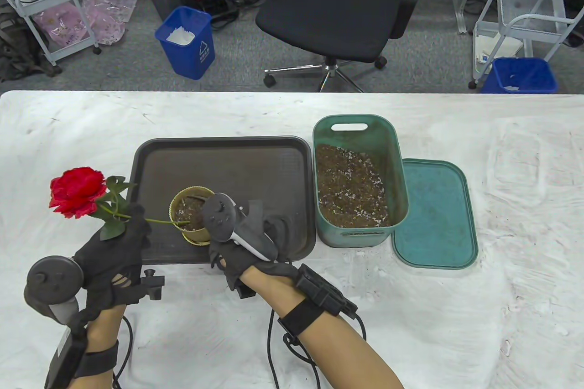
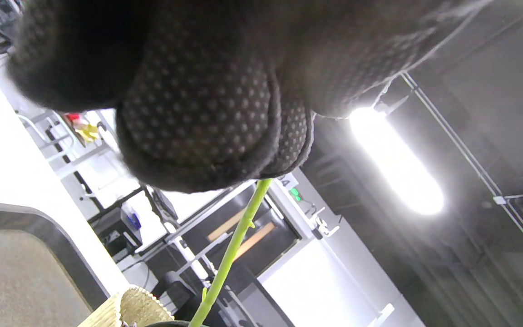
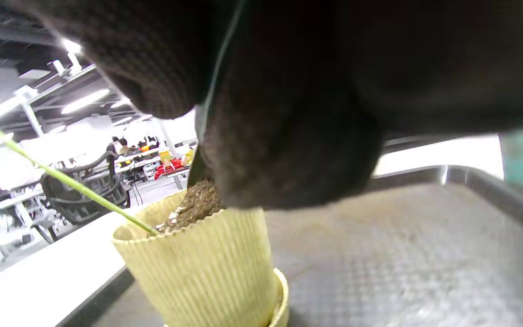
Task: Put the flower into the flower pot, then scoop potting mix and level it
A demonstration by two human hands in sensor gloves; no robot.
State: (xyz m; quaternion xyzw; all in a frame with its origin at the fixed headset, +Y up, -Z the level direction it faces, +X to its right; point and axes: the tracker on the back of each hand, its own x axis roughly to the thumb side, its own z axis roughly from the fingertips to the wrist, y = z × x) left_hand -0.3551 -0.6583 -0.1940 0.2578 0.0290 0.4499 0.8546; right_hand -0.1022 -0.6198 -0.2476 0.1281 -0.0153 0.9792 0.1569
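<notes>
A red rose (image 1: pixel 75 190) on a green stem (image 2: pixel 234 245) leans to the left, its stem end stuck in the soil of a ribbed yellow pot (image 1: pixel 180 199). My left hand (image 1: pixel 132 225) pinches the stem just below the leaves, left of the pot. The pot (image 3: pixel 202 272) stands in a saucer on the dark tray (image 1: pixel 228 165). My right hand (image 1: pixel 262 225) is right beside the pot and grips a dark scoop (image 3: pixel 198 168), whose blade tip dips into the pot's soil. The tracker hides most of those fingers.
A green tub (image 1: pixel 351 236) of potting mix stands just right of the tray, with its lid (image 1: pixel 433 215) lying flat further right. A white cloth covers the table. An office chair and blue bins stand on the floor beyond the far edge.
</notes>
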